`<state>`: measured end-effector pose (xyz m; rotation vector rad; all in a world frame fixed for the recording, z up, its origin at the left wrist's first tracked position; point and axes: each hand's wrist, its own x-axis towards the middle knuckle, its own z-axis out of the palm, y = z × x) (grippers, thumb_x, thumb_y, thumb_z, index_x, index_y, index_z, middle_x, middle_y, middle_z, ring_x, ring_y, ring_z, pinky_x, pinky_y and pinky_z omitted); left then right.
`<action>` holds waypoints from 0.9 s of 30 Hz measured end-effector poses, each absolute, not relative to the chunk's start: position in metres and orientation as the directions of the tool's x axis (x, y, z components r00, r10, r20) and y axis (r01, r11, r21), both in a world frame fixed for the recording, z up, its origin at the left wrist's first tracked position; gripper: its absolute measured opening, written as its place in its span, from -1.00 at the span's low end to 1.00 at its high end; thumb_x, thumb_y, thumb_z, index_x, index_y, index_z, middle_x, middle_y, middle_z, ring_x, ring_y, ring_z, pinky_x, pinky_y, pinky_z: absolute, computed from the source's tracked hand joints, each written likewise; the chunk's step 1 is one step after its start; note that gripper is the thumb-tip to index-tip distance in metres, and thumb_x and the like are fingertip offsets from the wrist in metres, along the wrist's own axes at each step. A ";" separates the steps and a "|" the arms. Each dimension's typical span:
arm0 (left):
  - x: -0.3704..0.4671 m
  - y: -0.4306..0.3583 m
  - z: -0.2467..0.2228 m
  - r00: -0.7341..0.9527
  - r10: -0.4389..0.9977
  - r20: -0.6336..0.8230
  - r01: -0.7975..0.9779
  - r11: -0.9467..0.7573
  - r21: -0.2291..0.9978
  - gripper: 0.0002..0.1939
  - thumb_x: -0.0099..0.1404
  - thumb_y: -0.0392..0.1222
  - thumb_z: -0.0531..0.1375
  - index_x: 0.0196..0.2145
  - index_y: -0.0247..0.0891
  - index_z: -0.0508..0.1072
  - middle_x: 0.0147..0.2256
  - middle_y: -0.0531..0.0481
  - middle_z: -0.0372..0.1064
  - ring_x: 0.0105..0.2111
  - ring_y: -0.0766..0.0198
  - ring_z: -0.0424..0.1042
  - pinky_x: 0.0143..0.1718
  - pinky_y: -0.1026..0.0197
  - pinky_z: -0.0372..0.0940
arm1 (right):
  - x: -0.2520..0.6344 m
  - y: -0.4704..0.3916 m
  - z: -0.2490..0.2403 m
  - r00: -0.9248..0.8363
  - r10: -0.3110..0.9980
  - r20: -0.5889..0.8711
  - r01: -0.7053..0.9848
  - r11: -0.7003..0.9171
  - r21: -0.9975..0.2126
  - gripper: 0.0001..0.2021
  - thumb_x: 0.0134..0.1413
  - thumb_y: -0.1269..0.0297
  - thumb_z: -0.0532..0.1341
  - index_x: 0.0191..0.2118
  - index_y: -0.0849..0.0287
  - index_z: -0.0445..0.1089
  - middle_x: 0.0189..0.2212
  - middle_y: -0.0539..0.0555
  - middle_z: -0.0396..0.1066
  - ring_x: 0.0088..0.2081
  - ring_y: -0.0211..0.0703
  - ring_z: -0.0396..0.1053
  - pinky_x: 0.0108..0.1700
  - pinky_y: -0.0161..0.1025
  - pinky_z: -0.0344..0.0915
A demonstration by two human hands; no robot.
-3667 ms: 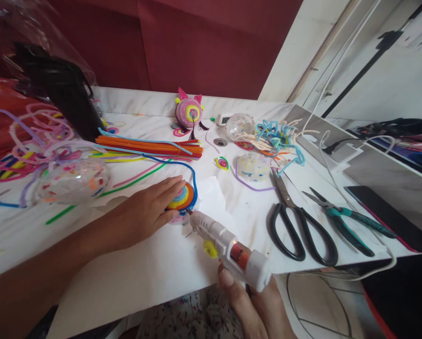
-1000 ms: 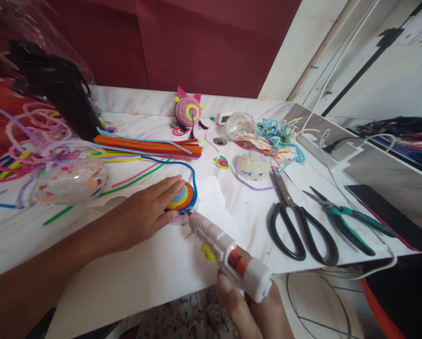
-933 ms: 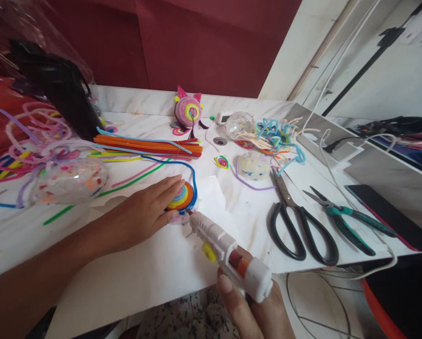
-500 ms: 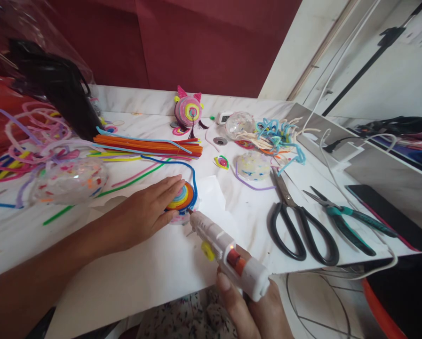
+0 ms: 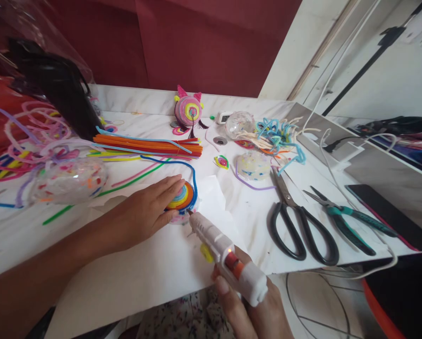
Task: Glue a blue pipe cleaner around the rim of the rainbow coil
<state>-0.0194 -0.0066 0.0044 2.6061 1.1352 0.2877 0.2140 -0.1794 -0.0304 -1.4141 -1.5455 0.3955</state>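
Observation:
My left hand (image 5: 150, 207) grips a round piece from the left, fingers along its top and thumb below. Its face is a coil of pipe cleaners (image 5: 181, 197) in rainbow rings, set on a clear plastic ball (image 5: 180, 218) mostly hidden by the hand and coil. A blue pipe cleaner (image 5: 194, 174) runs round the coil's right edge, its loose end trailing back to the left. In my right hand (image 5: 263, 310) is a white hot glue gun (image 5: 216, 240) with a lit orange light. Its nozzle points at the coil's lower right edge; I cannot tell if it touches.
White paper (image 5: 140, 273) lies underneath. Scissors (image 5: 298, 221), pliers (image 5: 345, 214) and a phone (image 5: 383, 216) lie right. Behind are an orange pipe cleaner bundle (image 5: 147, 145) and a pink decorated ball (image 5: 188, 109). A speckled clear ball (image 5: 71, 180) stands left; a white cable (image 5: 366, 207) crosses at right.
The rear of the glue gun has shifted very slightly left and down, while its nozzle stays at the coil's edge. My left hand and the coil keep their place.

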 end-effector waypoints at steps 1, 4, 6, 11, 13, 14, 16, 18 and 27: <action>-0.020 -0.007 0.004 0.671 0.738 0.070 0.681 -0.651 0.336 -0.30 0.63 0.07 0.03 0.58 -0.26 0.26 0.64 -0.22 0.07 0.60 -0.19 0.17 0.63 -0.17 0.09 | 0.214 -0.182 -0.031 0.158 0.886 0.436 0.602 0.263 -0.754 -0.66 0.60 0.02 0.16 0.21 0.01 0.57 -0.29 0.12 0.69 -0.33 0.08 0.71 -0.35 -0.17 0.68; -0.019 -0.006 0.004 0.672 0.738 0.066 0.681 -0.650 0.336 -0.29 0.63 0.07 0.03 0.58 -0.30 0.24 0.64 -0.25 0.05 0.60 -0.19 0.15 0.64 -0.17 0.07 | 0.213 -0.188 -0.037 0.190 0.861 0.471 0.657 0.245 -0.713 -0.57 0.59 0.01 0.17 0.37 0.02 0.49 -0.07 0.23 0.73 -0.12 0.20 0.76 -0.19 -0.06 0.75; -0.019 -0.006 0.004 0.672 0.738 0.062 0.682 -0.649 0.337 -0.29 0.63 0.05 0.03 0.59 -0.28 0.23 0.65 -0.22 0.04 0.61 -0.18 0.15 0.64 -0.18 0.07 | 0.212 -0.189 -0.039 0.190 0.860 0.474 0.658 0.247 -0.711 -0.57 0.59 0.03 0.17 0.38 0.02 0.48 -0.05 0.23 0.73 -0.10 0.21 0.76 -0.15 -0.05 0.75; -0.017 -0.007 0.005 0.670 0.741 0.055 0.686 -0.645 0.335 -0.29 0.62 0.05 0.03 0.59 -0.27 0.23 0.65 -0.22 0.04 0.60 -0.20 0.15 0.64 -0.21 0.08 | 0.212 -0.187 -0.037 0.162 0.879 0.448 0.618 0.263 -0.741 -0.65 0.58 0.07 0.17 0.27 0.03 0.54 -0.14 0.17 0.73 -0.24 0.09 0.74 -0.22 -0.14 0.72; -0.018 -0.007 0.005 0.669 0.741 0.053 0.688 -0.645 0.334 -0.29 0.63 0.05 0.03 0.58 -0.29 0.24 0.64 -0.24 0.04 0.60 -0.21 0.16 0.63 -0.21 0.08 | 0.211 -0.188 -0.037 0.181 0.872 0.455 0.644 0.245 -0.725 -0.63 0.57 0.08 0.19 0.31 0.03 0.53 -0.11 0.19 0.73 -0.21 0.12 0.75 -0.22 -0.12 0.73; -0.018 -0.008 0.006 0.669 0.741 0.054 0.688 -0.645 0.334 -0.30 0.63 0.06 0.03 0.58 -0.28 0.24 0.64 -0.24 0.05 0.60 -0.21 0.16 0.64 -0.21 0.08 | 0.211 -0.188 -0.037 0.193 0.863 0.467 0.661 0.238 -0.712 -0.61 0.57 0.08 0.20 0.33 0.03 0.51 -0.09 0.21 0.73 -0.17 0.15 0.76 -0.20 -0.09 0.74; -0.019 -0.008 0.006 0.668 0.742 0.055 0.689 -0.644 0.334 -0.30 0.63 0.07 0.02 0.59 -0.25 0.24 0.64 -0.21 0.07 0.60 -0.20 0.16 0.64 -0.20 0.08 | 0.209 -0.189 -0.037 0.201 0.846 0.495 0.676 0.246 -0.694 -0.60 0.57 0.09 0.19 0.35 0.03 0.50 -0.06 0.23 0.73 -0.16 0.19 0.76 -0.18 -0.03 0.75; -0.019 -0.008 0.006 0.670 0.740 0.059 0.685 -0.647 0.334 -0.30 0.64 0.09 0.02 0.59 -0.22 0.23 0.64 -0.19 0.06 0.61 -0.17 0.16 0.64 -0.19 0.08 | 0.208 -0.187 -0.037 0.188 0.837 0.514 0.668 0.274 -0.691 -0.62 0.58 0.09 0.17 0.32 0.03 0.52 -0.09 0.22 0.73 -0.20 0.18 0.75 -0.20 -0.02 0.75; -0.017 -0.009 0.008 0.667 0.743 0.056 0.694 -0.647 0.317 -0.31 0.62 0.04 0.02 0.58 -0.25 0.24 0.64 -0.21 0.06 0.60 -0.18 0.16 0.63 -0.19 0.09 | 0.208 -0.185 -0.040 0.180 0.837 0.518 0.672 0.280 -0.686 -0.65 0.61 0.09 0.14 0.24 0.07 0.56 -0.11 0.22 0.74 -0.20 0.16 0.76 -0.16 -0.05 0.75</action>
